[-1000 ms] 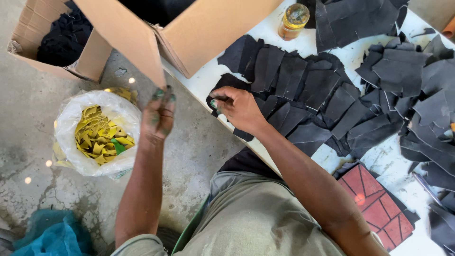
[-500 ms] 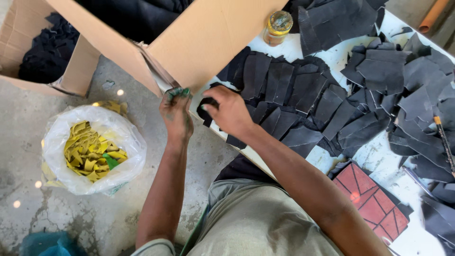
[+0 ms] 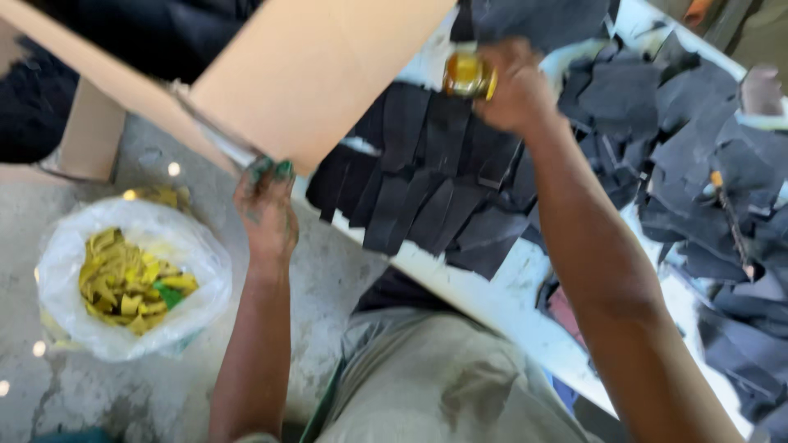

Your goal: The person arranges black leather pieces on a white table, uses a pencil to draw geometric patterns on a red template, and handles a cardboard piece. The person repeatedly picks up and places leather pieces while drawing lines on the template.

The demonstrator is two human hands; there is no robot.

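The little yellow jar (image 3: pixel 468 74) sits at the far edge of the white table (image 3: pixel 501 299), just past the row of black pieces (image 3: pixel 427 184). My right hand (image 3: pixel 515 86) is up there with it. The jar is just to the left of that hand, and my fingers curl around its side, so I seem to have hold of it, though the picture is blurry. My left hand (image 3: pixel 267 215) is well apart from the jar, down by the flap of the cardboard box (image 3: pixel 316 70). Its green-stained fingertips (image 3: pixel 283 170) are pinched together by the flap's edge; I cannot tell if they hold anything. Below it sits a white bag (image 3: pixel 135 283) of yellow scraps.
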